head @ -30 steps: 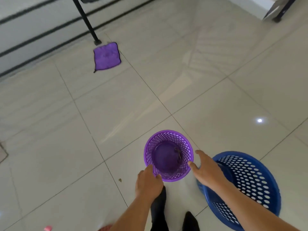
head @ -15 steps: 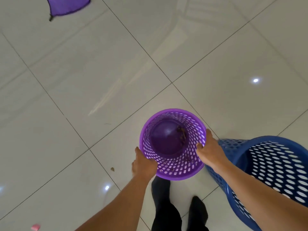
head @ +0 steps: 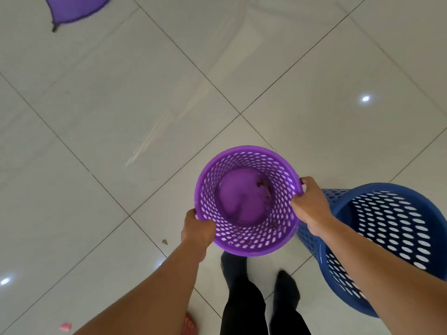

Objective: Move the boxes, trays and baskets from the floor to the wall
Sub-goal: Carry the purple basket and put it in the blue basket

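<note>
Head view: the purple basket (head: 242,201) is gripped at opposite rim edges by the left hand (head: 197,229) and right hand (head: 309,204), just beside the blue basket (head: 391,226); it should be kept level while carried to the wall

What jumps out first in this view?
A round purple perforated plastic basket fills the lower centre, gripped at its rim by the left hand and the right hand. Just right of it stands a larger blue perforated plastic basket on the pale tiled floor; a purple cloth lies at top left.
</note>
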